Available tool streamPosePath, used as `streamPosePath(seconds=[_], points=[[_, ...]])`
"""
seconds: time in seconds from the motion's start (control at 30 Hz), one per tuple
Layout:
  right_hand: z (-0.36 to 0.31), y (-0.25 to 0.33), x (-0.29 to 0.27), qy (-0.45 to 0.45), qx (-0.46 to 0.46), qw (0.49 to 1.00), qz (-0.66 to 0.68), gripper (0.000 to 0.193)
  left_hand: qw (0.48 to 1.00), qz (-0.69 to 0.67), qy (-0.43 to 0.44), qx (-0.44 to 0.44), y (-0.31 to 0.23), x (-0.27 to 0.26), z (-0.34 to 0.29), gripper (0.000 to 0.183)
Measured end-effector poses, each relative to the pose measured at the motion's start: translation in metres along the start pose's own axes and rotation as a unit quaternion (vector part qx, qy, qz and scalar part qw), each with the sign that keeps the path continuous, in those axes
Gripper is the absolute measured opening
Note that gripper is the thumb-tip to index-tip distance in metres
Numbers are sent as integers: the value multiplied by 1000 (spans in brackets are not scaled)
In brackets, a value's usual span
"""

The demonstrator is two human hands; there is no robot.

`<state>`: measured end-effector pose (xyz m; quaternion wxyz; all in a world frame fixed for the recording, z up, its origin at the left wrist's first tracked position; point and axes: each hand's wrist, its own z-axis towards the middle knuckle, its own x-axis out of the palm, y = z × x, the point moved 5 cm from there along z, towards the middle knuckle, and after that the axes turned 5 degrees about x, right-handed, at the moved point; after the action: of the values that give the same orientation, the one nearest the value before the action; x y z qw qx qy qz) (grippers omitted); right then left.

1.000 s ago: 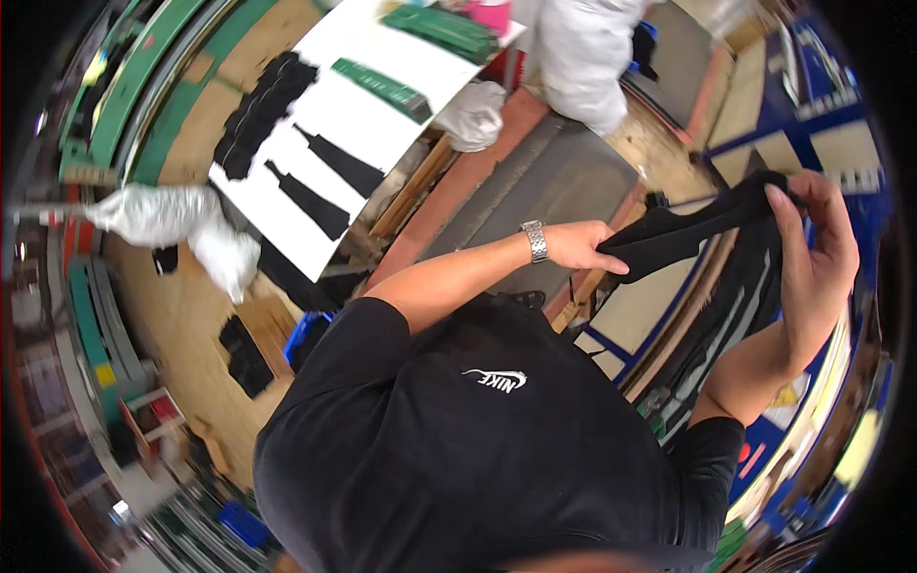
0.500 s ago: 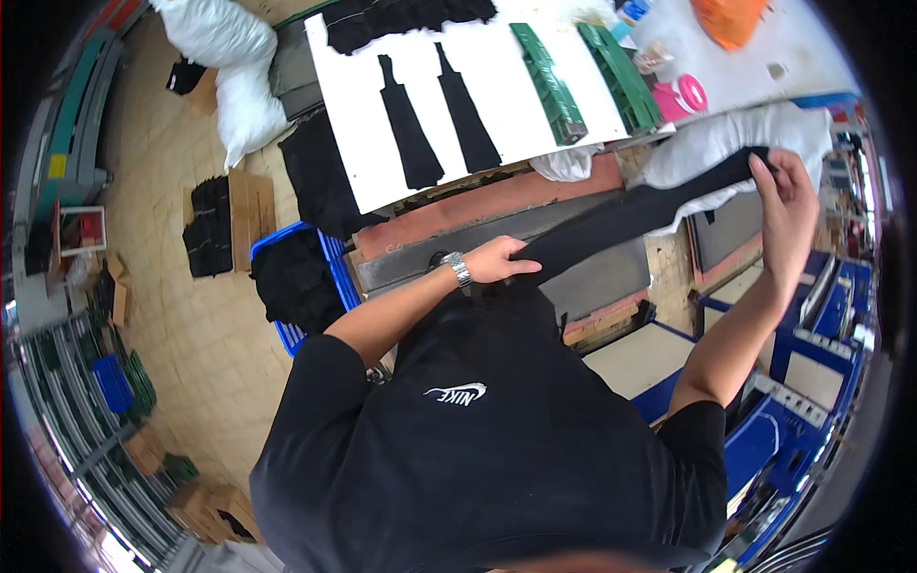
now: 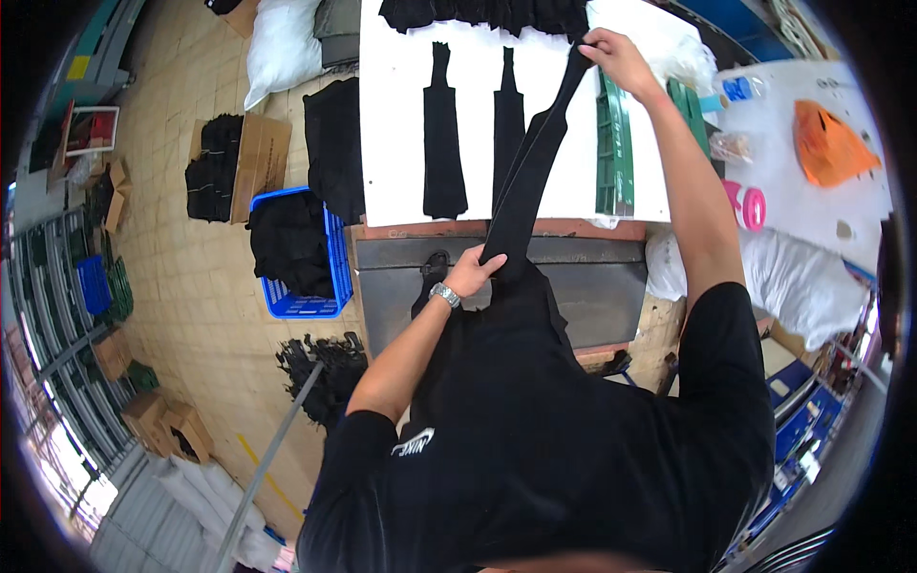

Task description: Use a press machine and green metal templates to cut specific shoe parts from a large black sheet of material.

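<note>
Left hand [image 3: 470, 272] pinches wide end, right hand [image 3: 616, 59] narrow tip, of long black fabric strip [image 3: 543, 158], slanting across white tabletop's [image 3: 393, 143] near edge; white gap between strip and long green plastic block [image 3: 613, 153].

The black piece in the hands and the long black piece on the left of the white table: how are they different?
The held piece is gripped by the left hand and right hand; the lying piece rests flat on the white table, untouched. The held piece slants across the picture, while the lying piece points nearly straight up and down. Both are long and black, narrower at the top.
</note>
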<state>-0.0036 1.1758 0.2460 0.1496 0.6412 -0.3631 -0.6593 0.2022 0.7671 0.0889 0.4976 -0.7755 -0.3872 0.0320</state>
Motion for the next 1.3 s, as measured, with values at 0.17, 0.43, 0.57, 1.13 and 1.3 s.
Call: streamPosePath(seconds=[0.17,0.43,0.57,1.13,1.3], points=[[116,-80,98,122,7,991,-46,25,981,-134,-107,-90,36,15,69,33],[170,-154,213,119,-32,990,-70,26,938,-193,-187,-217,77,4,112,38],[164,-165,220,90,-10,995,-48,29,917,-157,-146,-336,86,1,103,47],[-432,-31,122,48,362,930,-43,38,972,93,50,-212,8,-115,44,35],[-628,37,113,-288,634,717,15,39,911,284,233,-187,-44,-128,86,31]])
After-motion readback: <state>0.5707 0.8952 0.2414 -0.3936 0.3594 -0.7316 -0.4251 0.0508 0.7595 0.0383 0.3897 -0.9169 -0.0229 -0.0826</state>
